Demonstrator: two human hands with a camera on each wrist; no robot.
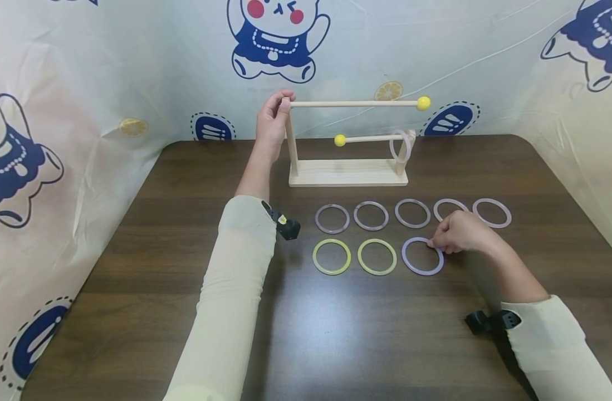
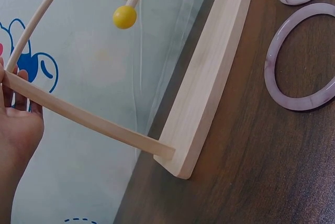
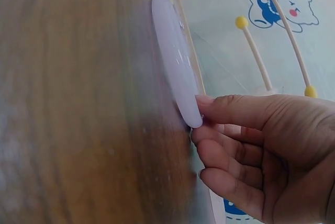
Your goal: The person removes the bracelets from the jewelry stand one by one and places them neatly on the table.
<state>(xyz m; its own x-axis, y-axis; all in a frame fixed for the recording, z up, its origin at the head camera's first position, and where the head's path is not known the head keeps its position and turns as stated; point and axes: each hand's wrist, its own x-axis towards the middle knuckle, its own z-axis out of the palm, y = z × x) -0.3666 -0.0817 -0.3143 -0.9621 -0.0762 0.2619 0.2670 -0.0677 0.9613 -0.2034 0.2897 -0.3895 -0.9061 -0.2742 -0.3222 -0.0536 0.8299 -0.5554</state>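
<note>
My left hand grips the top of the left post of a wooden bangle stand, where the upper bar begins. The left wrist view shows that hand at its edge, fingers behind the post. Over the table, my right hand pinches a lavender bangle by its right edge between thumb and fingertips. In the right wrist view the bangle appears edge-on, tilted. A pale bangle hangs on the stand's lower bar, near the right post.
Two yellow-green bangles lie left of the lavender one. Behind them runs a row of several pale purple bangles. The bars end in yellow balls. A patterned curtain hangs behind the brown table.
</note>
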